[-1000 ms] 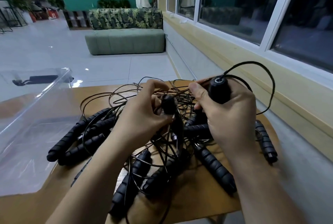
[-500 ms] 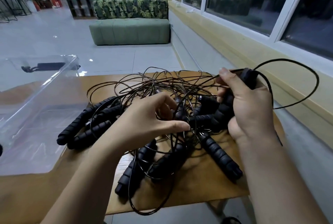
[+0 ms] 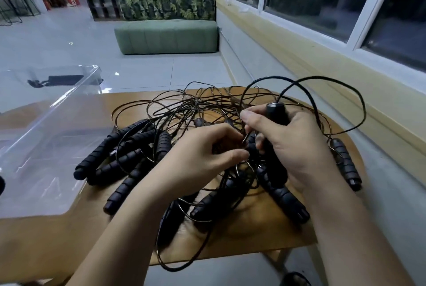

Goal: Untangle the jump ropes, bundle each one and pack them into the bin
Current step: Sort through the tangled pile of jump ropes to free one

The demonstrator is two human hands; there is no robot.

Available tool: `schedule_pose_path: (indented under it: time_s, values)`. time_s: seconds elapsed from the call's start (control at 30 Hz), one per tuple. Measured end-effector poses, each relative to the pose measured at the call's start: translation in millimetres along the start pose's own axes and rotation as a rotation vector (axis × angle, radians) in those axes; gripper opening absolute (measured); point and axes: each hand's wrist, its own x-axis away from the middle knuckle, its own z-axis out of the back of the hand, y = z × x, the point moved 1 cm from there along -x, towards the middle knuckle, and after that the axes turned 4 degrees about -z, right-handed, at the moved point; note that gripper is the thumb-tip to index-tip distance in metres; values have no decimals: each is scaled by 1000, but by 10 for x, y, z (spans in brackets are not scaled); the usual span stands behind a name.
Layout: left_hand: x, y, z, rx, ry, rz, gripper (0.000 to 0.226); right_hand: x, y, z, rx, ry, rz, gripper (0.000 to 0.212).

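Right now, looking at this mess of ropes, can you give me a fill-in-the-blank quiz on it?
1. The right hand grips a black rope ____.
2. The clear bin stands to the ____ of the jump ropes.
3. The left hand pinches cords of the tangle on a ____ table.
Missing words: handle, left, wooden.

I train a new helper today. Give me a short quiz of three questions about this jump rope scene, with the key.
1. True or false: the right hand grips a black handle.
2. The clear bin stands: A) left of the tangled cords; B) right of them; C) on a chair.
3. Which hand pinches into the tangled cords?
Key: 1 true; 2 A; 3 the left hand.
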Motion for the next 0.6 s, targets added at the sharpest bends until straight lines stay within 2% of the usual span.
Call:
schedule_pose_path:
  time_s: [0.17,0.27,0.4,0.47,0.6]
  values:
    - [6,-20,-32,40,-105,25,28,-27,-20,18,314,14,-25,21]
    - [20,-24,-16,58,-93,15,32,-8,-50,39,392,-78,-82,23]
    - [37,-5,1,45,-44,-7,26,39,-127,73,241,-190,-120,13]
    - [48,-9,21,42,-42,17,24,41,-142,89,103,-144,-103,13]
    - [81,6,113,-110,-28,46,22,36,-162,89,-124,-26,-52,12]
